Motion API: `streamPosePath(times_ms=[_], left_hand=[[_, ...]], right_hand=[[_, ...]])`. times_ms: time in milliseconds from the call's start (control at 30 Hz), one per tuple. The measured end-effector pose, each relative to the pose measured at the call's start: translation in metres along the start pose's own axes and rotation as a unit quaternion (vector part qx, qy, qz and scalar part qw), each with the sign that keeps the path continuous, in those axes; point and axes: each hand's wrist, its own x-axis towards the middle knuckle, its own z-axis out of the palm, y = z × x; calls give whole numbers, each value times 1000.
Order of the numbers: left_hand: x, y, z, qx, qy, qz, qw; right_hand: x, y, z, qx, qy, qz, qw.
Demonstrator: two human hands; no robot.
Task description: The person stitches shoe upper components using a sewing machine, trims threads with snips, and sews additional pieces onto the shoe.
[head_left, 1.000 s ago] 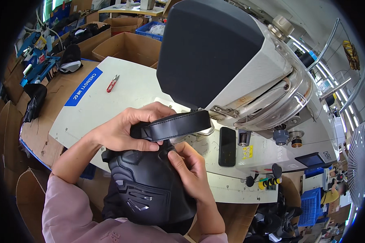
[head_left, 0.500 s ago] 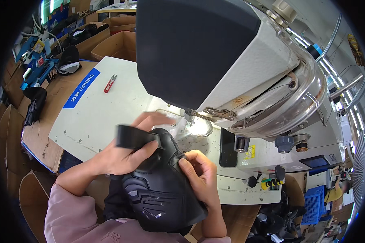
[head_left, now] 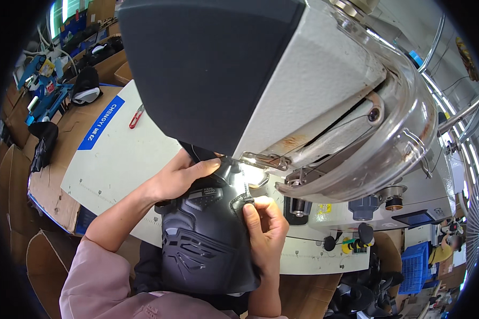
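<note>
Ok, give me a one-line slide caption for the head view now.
Left hand and right hand hold a black padded piece at a lit sewing machine.

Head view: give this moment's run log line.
left hand: holding black pad near top; right hand: pinching its right edge; sewing machine: overhanging pad; red snips: on table
</note>
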Motion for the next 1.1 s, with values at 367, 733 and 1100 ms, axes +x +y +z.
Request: streamPosePath(times_ms=[367,733,1100], left_hand=[[30,9,-21,214,-47,-17,976],[33,-4,-28,155,-80,13,984],[32,-4,-32,156,-86,85,980]], right_hand=[[2,5,30,18,36,-25,999],[-1,9,27,-44,27,-24,998],[-10,14,34,-85,54,-14,995]])
